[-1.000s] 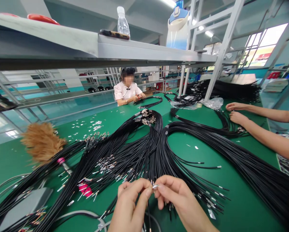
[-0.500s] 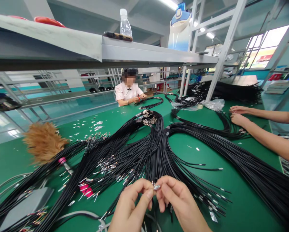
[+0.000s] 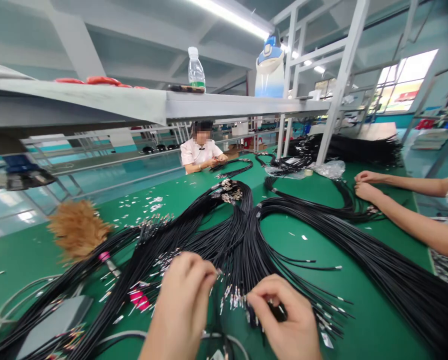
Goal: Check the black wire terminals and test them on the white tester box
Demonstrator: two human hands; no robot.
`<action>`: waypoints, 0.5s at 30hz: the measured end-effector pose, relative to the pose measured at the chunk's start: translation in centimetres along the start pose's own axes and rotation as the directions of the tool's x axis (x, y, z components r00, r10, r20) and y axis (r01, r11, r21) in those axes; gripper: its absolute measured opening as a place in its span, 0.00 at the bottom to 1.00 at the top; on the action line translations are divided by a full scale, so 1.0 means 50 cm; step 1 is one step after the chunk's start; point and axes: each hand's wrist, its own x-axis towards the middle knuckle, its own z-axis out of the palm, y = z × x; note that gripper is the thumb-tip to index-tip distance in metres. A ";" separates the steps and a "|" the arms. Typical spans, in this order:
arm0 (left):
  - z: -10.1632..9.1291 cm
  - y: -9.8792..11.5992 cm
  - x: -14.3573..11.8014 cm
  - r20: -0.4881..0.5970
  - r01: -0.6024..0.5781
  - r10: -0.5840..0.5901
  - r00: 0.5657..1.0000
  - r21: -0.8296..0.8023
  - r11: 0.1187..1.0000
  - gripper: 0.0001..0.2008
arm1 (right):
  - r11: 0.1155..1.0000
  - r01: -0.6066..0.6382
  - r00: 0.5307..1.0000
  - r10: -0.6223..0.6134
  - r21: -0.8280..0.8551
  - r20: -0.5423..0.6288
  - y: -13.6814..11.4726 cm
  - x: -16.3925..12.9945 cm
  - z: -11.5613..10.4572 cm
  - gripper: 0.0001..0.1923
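My left hand [image 3: 188,295] is raised over the bench with thumb and fingers pinched together. A tiny light speck shows at its fingertips, too small to name. Lower and to the right, my right hand [image 3: 289,315] is also pinched, its fingertips beside the silvery stripped tips [image 3: 234,297] of several black cables. Whatever it holds is hidden by the fingers. Between and beyond both hands spreads a large bundle of black cables [image 3: 241,235], with metal connectors [image 3: 229,191] gathered at its far bend.
Left lie a brown feather duster [image 3: 79,230], a pink-handled tool [image 3: 104,256] and a grey box [image 3: 55,325]. Another cable bundle [image 3: 344,235] curves right. A co-worker's hands [image 3: 368,185] work at the right; another person [image 3: 201,152] sits across. A shelf [image 3: 239,106] spans overhead.
My hands have parted from a shared pinch on a small silvery piece. The left moved up and left, the right slightly right. The view has tilted upward a little.
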 end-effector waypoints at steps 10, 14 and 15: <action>-0.127 -0.205 -0.108 -0.226 0.548 -0.506 0.832 0.193 0.814 0.15 | 0.993 -0.105 0.994 0.107 0.056 -0.017 0.027 0.000 -0.014 0.09; -0.227 -0.145 -0.273 -0.189 0.617 -0.591 0.784 0.131 0.776 0.21 | 1.000 -0.008 0.999 0.007 0.016 0.031 0.028 -0.003 -0.021 0.08; -0.243 -0.122 -0.324 -0.158 0.644 -0.625 0.764 0.119 0.756 0.21 | 1.000 0.020 0.999 -0.020 0.016 0.049 0.026 -0.004 -0.023 0.08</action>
